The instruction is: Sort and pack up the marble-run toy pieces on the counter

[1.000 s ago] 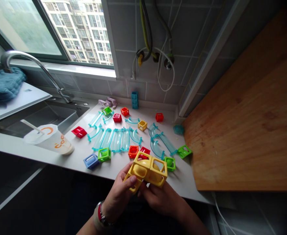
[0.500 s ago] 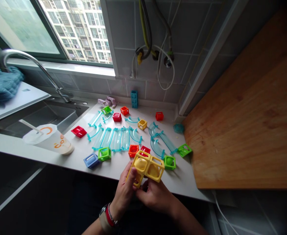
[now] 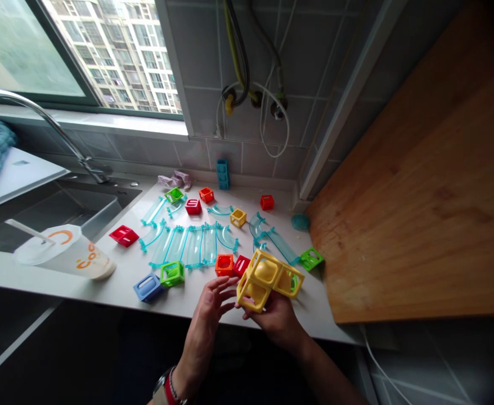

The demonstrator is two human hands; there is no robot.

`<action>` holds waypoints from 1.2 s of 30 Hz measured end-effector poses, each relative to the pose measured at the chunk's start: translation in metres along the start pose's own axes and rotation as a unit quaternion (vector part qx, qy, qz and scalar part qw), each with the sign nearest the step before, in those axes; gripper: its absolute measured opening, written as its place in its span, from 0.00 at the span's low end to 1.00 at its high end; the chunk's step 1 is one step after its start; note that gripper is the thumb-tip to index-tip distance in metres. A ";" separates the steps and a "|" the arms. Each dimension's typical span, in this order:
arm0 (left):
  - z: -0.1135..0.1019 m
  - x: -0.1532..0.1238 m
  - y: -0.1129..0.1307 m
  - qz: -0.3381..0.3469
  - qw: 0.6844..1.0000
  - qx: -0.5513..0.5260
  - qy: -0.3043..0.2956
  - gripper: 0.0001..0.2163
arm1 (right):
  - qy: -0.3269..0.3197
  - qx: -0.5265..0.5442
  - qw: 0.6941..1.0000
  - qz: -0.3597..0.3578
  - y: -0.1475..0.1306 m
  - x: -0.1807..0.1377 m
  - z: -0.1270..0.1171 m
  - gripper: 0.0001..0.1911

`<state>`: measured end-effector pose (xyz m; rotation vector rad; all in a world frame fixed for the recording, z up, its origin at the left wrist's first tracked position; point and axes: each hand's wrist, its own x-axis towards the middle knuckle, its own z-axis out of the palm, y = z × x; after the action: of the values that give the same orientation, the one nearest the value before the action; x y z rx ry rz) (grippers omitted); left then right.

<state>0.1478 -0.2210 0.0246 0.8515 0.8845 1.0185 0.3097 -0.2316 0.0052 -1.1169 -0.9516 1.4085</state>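
One yellow cube cluster [image 3: 269,279] sits grasped in the right hand [image 3: 277,322], left hand [image 3: 207,318] spread, gripping nothing

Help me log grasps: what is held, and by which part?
The right hand grips the yellow cube cluster from underneath; left hand open beside it.
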 end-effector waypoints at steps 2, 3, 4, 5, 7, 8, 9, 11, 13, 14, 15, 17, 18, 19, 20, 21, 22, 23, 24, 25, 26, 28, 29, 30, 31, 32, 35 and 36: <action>-0.011 -0.002 0.002 -0.029 0.997 0.067 -0.026 0.19 | 0.048 0.024 0.998 -0.027 -0.003 0.009 -0.007 0.21; -0.017 -0.003 0.003 -0.044 0.994 0.096 -0.041 0.18 | 0.073 0.028 0.996 -0.036 -0.003 0.013 -0.010 0.22; -0.023 -0.004 0.005 -0.055 0.990 0.117 -0.058 0.17 | 0.093 0.027 0.994 -0.042 -0.002 0.016 -0.012 0.22; -0.029 -0.005 0.006 -0.063 0.987 0.130 -0.071 0.17 | 0.106 0.021 0.993 -0.044 -0.001 0.018 -0.013 0.22; -0.038 -0.004 0.008 -0.066 0.986 0.136 -0.078 0.18 | 0.099 -0.002 0.995 -0.035 0.003 0.018 -0.013 0.20; -0.041 -0.003 0.009 -0.063 0.986 0.133 -0.072 0.19 | 0.078 -0.020 0.996 -0.023 0.005 0.016 -0.013 0.19; -0.042 -0.002 0.011 -0.057 0.988 0.129 -0.064 0.20 | 0.051 -0.044 0.998 -0.007 0.006 0.014 -0.011 0.18; -0.040 0.003 0.016 -0.032 0.991 0.118 -0.055 0.21 | -0.011 -0.098 0.995 0.016 0.007 0.007 -0.009 0.17; -0.033 0.009 0.021 -0.009 0.992 0.102 -0.071 0.23 | -0.071 -0.138 0.988 0.023 0.007 0.000 -0.007 0.18; -0.028 0.012 0.023 -0.004 0.992 0.091 -0.082 0.24 | -0.093 -0.148 0.984 0.022 0.006 -0.002 -0.006 0.19; -0.023 0.014 0.024 -0.008 0.993 0.076 -0.092 0.26 | -0.109 -0.153 0.982 0.021 0.005 -0.004 -0.005 0.19; -0.016 0.017 0.026 -0.032 0.993 0.044 -0.100 0.26 | -0.126 -0.158 0.979 0.020 0.002 -0.006 -0.005 0.19; -0.013 0.018 0.026 -0.046 0.994 0.027 -0.098 0.25 | -0.129 -0.163 0.978 0.017 0.000 -0.006 -0.005 0.18; -0.012 0.019 0.025 -0.056 0.994 0.012 -0.094 0.25 | -0.132 -0.168 0.977 0.015 -0.001 -0.006 -0.006 0.18; -0.011 0.019 0.024 -0.063 0.994 0.000 -0.090 0.25 | -0.135 -0.173 0.976 0.013 -0.003 -0.006 -0.006 0.17; -0.012 0.019 0.022 -0.068 0.994 -0.009 -0.086 0.26 | -0.139 -0.178 0.974 0.011 -0.004 -0.005 -0.007 0.16; -0.013 0.019 0.021 -0.070 0.994 -0.015 -0.084 0.27 | -0.143 -0.181 0.973 0.010 -0.006 -0.005 -0.008 0.15; -0.014 0.019 0.019 -0.071 0.994 -0.021 -0.083 0.28 | -0.147 -0.181 0.972 0.008 -0.007 -0.005 -0.008 0.14; -0.016 0.020 0.017 -0.073 0.994 -0.026 -0.083 0.30 | -0.150 -0.179 0.972 0.004 -0.008 -0.005 -0.009 0.15; -0.017 0.021 0.015 -0.074 0.993 -0.029 -0.083 0.32 | -0.153 -0.177 0.972 0.000 -0.009 -0.005 -0.011 0.16; -0.018 0.021 0.014 -0.074 0.993 -0.030 -0.086 0.33 | -0.157 -0.177 0.972 -0.004 -0.010 -0.005 -0.012 0.17; -0.019 0.023 0.013 -0.068 0.993 -0.024 -0.095 0.34 | -0.159 -0.186 0.970 -0.010 -0.012 -0.007 -0.014 0.17; -0.020 0.024 0.013 -0.063 0.993 -0.015 -0.101 0.33 | -0.158 -0.196 0.968 -0.012 -0.014 -0.007 -0.014 0.17; -0.021 0.025 0.012 -0.057 0.992 -0.004 -0.108 0.31 | -0.155 -0.209 0.965 -0.016 -0.014 -0.008 -0.015 0.18; -0.023 0.025 0.011 -0.051 0.992 0.005 -0.117 0.29 | -0.152 -0.224 0.962 -0.023 -0.015 -0.008 -0.015 0.19; -0.025 0.026 0.010 -0.045 0.991 0.012 -0.125 0.28 | -0.151 -0.238 0.959 -0.034 -0.015 -0.008 -0.015 0.22; -0.034 0.023 0.004 -0.036 0.990 0.002 -0.134 0.27 | -0.156 -0.281 0.944 -0.067 -0.013 -0.006 -0.013 0.30; -0.037 0.020 0.001 -0.038 0.991 -0.008 -0.130 0.27 | -0.159 -0.288 0.942 -0.067 -0.012 -0.005 -0.012 0.31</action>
<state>0.1195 -0.1952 0.0066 0.9081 0.6800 0.8255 0.3243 -0.2348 0.0146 -1.2292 -1.7184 1.2485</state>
